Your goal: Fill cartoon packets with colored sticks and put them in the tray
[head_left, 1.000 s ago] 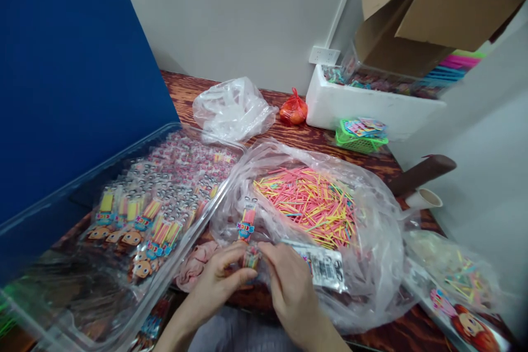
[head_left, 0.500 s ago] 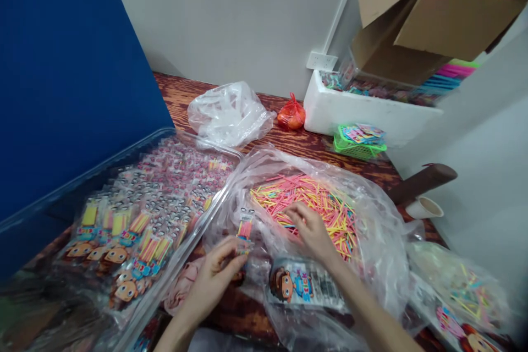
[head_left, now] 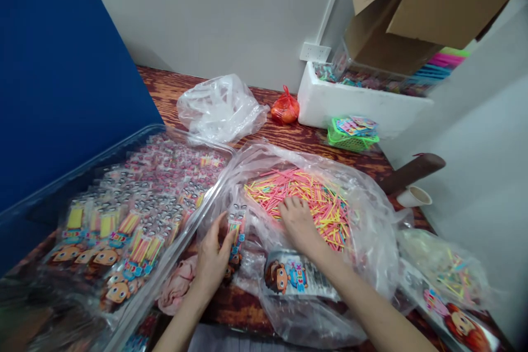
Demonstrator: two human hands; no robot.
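My left hand [head_left: 213, 256] is closed on the edge of a small clear packet [head_left: 236, 226], printed with a cartoon figure and showing pink and yellow sticks inside. The packet stands roughly upright between thumb and fingers. My right hand [head_left: 300, 225] reaches into a heap of thin coloured sticks [head_left: 324, 201], pink, yellow and some green, in an opened clear plastic bag [head_left: 371, 231]. Its fingers curl down among the sticks, and the fingertips are partly hidden. Below that wrist lies a silver printed pouch [head_left: 295, 275] with a cartoon face and the word "Stick".
Left, a clear plastic tub [head_left: 223, 179] holds many filled packets [head_left: 152, 176]. Behind are a crumpled bag [head_left: 223, 107], a red bag of round fruit [head_left: 285, 107], a green basket [head_left: 352, 135] and a white foam box [head_left: 350, 104]. A paper cup [head_left: 413, 196] lies right.
My right hand has lowered into the stick heap, its fingers now curled down. My left hand has shifted slightly left and up, bringing the packet more upright. The camera view has shifted a little.
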